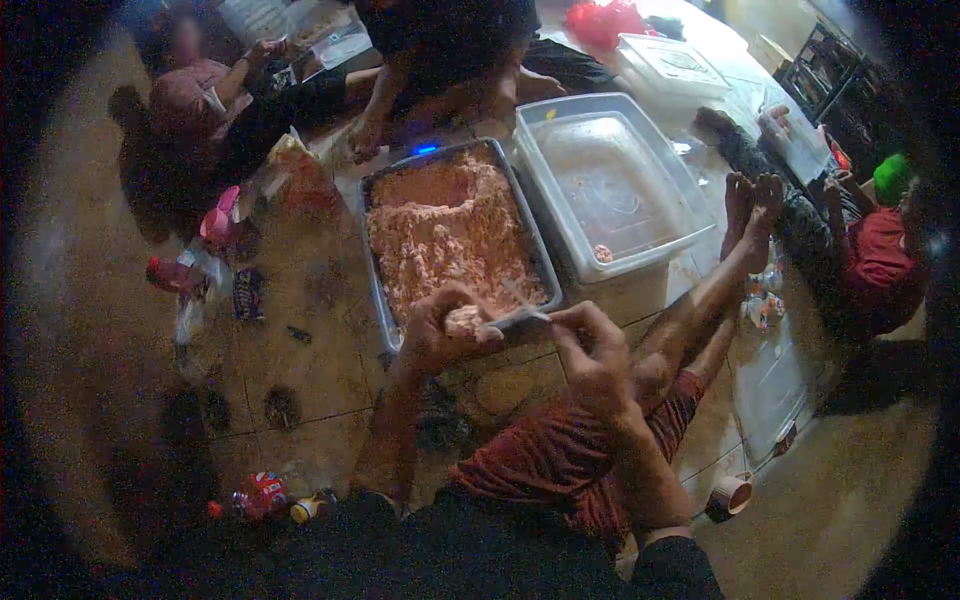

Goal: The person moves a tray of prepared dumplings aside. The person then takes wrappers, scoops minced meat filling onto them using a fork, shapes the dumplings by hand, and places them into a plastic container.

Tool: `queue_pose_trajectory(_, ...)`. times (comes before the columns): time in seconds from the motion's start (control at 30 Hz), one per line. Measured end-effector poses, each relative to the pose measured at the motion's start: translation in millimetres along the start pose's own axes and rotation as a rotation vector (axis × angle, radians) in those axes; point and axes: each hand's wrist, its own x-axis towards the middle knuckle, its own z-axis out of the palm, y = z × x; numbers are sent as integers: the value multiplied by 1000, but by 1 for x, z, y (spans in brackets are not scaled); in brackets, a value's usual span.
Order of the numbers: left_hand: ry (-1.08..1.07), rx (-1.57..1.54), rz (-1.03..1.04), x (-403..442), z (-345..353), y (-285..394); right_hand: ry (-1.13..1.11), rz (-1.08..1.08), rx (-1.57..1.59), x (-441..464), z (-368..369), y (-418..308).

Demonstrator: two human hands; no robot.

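My left hand is curled around a lump of pinkish, meat-like mixture, above the near edge of a tray. Between the pinched fingers of my right hand is a thin pale utensil, spoon-like in outline. Its far end reaches toward the lump; whether they touch I cannot tell. Beneath both hands, a dark rectangular tray holds a large mass of the same pinkish mixture, scooped lower at the back.
Right of the tray stands a clear plastic tub with a small pink ball inside. Several people sit around. A pink mug, a red-labelled bottle and a lidded container are on the floor.
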Motion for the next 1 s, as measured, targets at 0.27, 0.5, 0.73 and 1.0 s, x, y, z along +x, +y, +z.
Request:
queue_pose_trajectory(0.27, -50, 196, 1, 3, -4, -12, -72, -126, -232, -9, -6, -2)
queue_pose_trajectory(0.5, -55, 533, 204, 4, -4, -20, -26, -307, -256, -1, 12, 0)
queue_pose_trajectory(0.73, -202, 378, -176, -2, -12, -2, 177, -237, -128, 11, 22, 21)
queue_pose_trajectory(1.0, -36, 173, -132, -19, -19, -41, -350, 459, 114, 2, -23, 113)
